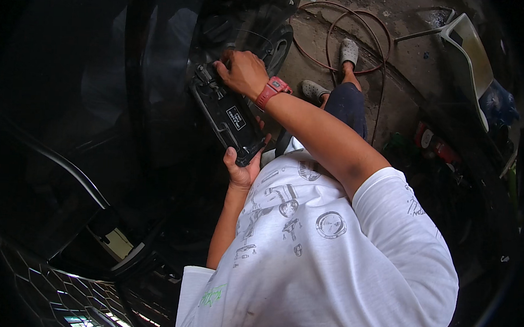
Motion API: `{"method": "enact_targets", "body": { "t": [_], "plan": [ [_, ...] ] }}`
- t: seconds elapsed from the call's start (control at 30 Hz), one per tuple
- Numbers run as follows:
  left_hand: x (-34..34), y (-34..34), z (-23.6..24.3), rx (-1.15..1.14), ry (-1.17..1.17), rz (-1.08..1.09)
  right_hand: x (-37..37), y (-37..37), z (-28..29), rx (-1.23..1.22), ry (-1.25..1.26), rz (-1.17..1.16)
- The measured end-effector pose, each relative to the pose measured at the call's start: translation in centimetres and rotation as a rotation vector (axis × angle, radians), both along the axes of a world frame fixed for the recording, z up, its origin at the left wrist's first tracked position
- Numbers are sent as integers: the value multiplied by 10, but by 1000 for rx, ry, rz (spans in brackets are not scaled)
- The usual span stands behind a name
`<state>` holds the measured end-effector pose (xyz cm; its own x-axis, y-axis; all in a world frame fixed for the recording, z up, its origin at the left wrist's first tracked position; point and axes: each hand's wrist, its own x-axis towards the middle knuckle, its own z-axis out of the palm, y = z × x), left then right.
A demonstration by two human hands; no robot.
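A black fuel filler flap [220,123], with a white-printed label on its inner face, stands open on the glossy black car body [96,80]. My left hand [244,167] grips the flap's lower end, thumb on the near side and fingers round the far edge. My right hand [247,72], with a red watch at the wrist, is bent over the hinge fittings [210,81] at the flap's upper end, its fingers curled; what the fingertips hold is hidden. A dark round cap [215,27] sits in the recess beyond.
A reddish hose [380,34] lies looped on the concrete floor [406,76] around my feet in pale clogs [349,51]. A pale chair-like object [471,50] is at the upper right, with a red item [435,145] below it. The car bodywork fills the left side.
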<state>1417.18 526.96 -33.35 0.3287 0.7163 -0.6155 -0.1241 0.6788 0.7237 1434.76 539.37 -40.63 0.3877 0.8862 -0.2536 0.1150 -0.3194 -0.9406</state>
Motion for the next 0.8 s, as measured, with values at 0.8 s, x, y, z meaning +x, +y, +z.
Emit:
{"method": "enact_targets", "body": {
  "t": [0.8],
  "plan": [
    [0,1,0,1,-6,-13,0,2,0,16,-36,-19]
  ]
}}
